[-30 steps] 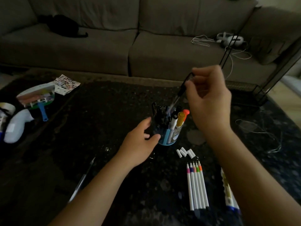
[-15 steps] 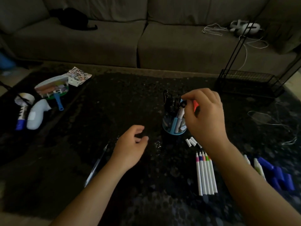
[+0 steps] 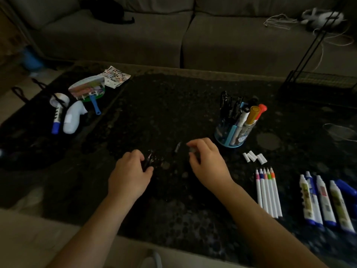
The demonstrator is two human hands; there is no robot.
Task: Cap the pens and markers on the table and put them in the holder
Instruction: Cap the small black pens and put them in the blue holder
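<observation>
Head view: your left hand [image 3: 131, 171] grips a dark pen [image 3: 148, 160] over the table [image 3: 173, 113]. Your right hand [image 3: 208, 161] curls beside it, its hold unclear. The holder [image 3: 231, 132], already stocked, stands farther right.

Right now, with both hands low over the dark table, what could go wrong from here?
The dark pen in the left hand and the small grey piece, perhaps its cap, near the right hand barely show against the black table; capping may miss. The loose white caps lie close to the right wrist and could be swept away. The pen holder looks crowded; another pen might jam.
</observation>
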